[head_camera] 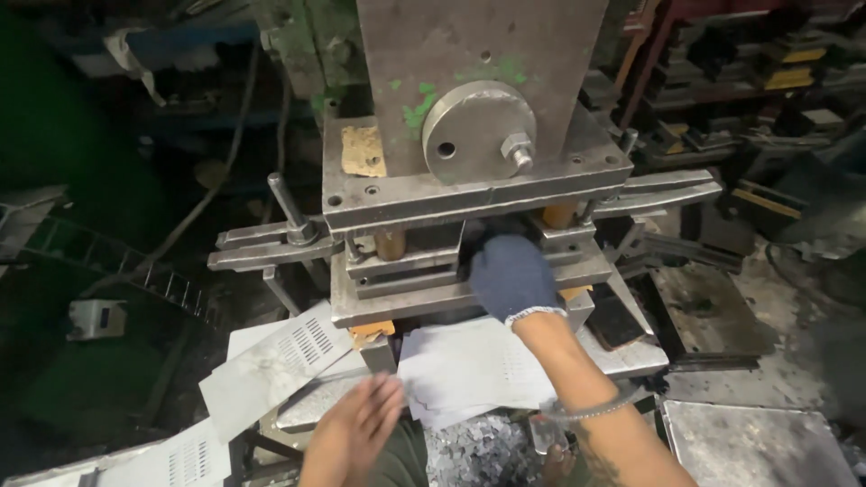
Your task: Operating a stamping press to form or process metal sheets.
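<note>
Your right hand (512, 275), in a dark blue knit glove, reaches into the grey steel press die (469, 261) at twelve o'clock, fingers hidden so I cannot tell their grip, while your bare left hand (361, 424), fingers spread and holding nothing, hovers by the perforated grey metal sheets (474, 365).

Metal workshop: heavy stamping press (469, 153), punched steel sheets (271, 365), scrap chips (478, 455), cluttered racks (767, 63).

Dim overall, brightest on the grey press block (478, 63) and the pale metal sheets (474, 365) below. Deep shadow across the left side and under the press plates. Left hand (361, 424) smeared by motion blur. Background shelves (767, 63) soft. Slight wide-angle stretch toward the corners.
</note>
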